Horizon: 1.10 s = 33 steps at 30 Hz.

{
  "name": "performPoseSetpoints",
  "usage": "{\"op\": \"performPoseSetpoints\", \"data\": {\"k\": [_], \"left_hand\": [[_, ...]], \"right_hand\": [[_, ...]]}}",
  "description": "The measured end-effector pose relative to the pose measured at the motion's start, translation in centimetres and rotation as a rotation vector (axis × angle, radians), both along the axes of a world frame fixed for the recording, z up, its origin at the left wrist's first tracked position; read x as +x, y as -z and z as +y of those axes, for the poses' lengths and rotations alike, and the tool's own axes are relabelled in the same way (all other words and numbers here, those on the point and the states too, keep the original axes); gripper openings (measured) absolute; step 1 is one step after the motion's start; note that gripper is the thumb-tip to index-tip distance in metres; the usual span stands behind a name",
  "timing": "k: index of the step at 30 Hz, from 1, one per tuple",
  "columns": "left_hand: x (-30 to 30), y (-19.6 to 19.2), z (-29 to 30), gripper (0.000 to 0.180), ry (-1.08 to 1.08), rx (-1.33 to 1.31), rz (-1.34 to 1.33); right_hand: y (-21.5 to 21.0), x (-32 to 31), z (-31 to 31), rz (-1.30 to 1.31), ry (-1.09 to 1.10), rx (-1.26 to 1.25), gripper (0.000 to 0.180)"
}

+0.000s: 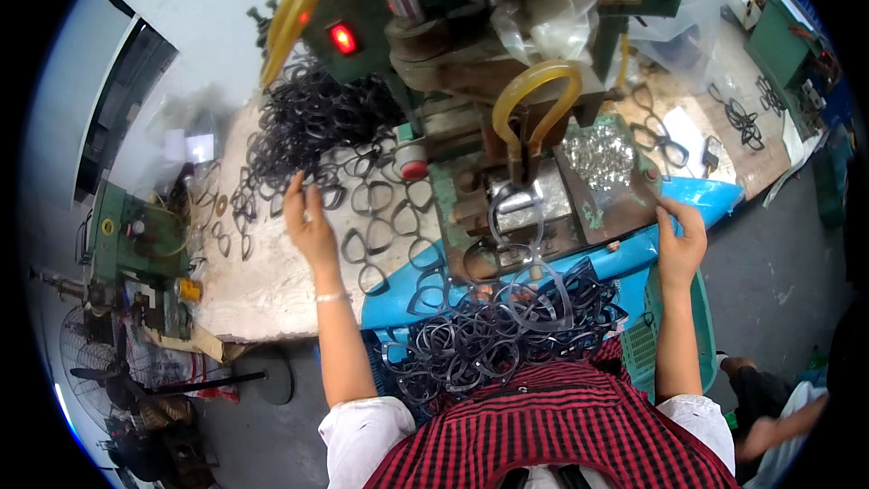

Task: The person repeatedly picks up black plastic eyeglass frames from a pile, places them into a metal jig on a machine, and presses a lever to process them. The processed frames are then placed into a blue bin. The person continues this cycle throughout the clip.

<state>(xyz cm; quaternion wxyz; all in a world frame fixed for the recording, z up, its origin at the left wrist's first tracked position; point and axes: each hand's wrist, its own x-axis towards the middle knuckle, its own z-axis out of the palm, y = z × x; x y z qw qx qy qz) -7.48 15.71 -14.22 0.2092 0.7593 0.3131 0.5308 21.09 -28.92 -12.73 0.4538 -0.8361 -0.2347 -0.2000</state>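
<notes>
Across a pale workbench (262,299), dark eyeglass frames (321,127) are heaped, the left hand (310,228) held beside them with fingers apart and nothing visibly gripped. One grey frame (540,240) is positioned under the press (444,50) (its seating cannot be judged), while the right hand (682,244) is placed by the metal base (625,208), fingers bent, contact unclear. If skewed, that frame could be cracked by the press; fingers brought underneath could be pinched.

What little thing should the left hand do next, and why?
Maybe the left hand should pick one frame from the heap of dark eyeglass frames, because it is right by the heap's lower edge and looks empty.
</notes>
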Motion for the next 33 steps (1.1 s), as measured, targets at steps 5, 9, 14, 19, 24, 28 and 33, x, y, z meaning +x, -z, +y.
{"op": "performPoseSetpoints", "data": {"k": [5,9,14,19,24,28,33], "left_hand": [[1.2,-8.4,-8.3,0.025,0.384,-0.235,-0.236],[3.4,-7.1,-9.3,0.026,0.403,-0.300,-0.096],[3.3,-5.0,-12.8,0.029,0.415,-0.373,-0.118],[4.6,-11.3,-14.6,0.035,0.744,-0.022,-0.485],[6.2,-17.5,-15.0,0.033,0.681,0.174,-0.081],[6.3,-16.5,-17.7,0.042,0.892,0.222,-0.127],[8.3,-16.4,-21.7,0.041,1.081,0.638,0.378]], "right_hand": [[-5.4,-2.3,3.3,0.240,-0.361,0.162,0.014],[-8.1,-2.9,11.1,0.125,-0.578,0.305,0.025],[-7.1,-5.4,13.6,0.520,-0.685,0.548,0.038],[-7.1,-5.4,13.6,0.535,-0.653,0.543,0.045],[-9.1,-6.7,13.7,0.774,-0.741,0.668,0.050],[-10.2,-8.3,11.8,0.619,-0.789,0.551,0.055],[-5.8,-2.4,9.2,0.206,-0.487,0.180,0.028]]}}
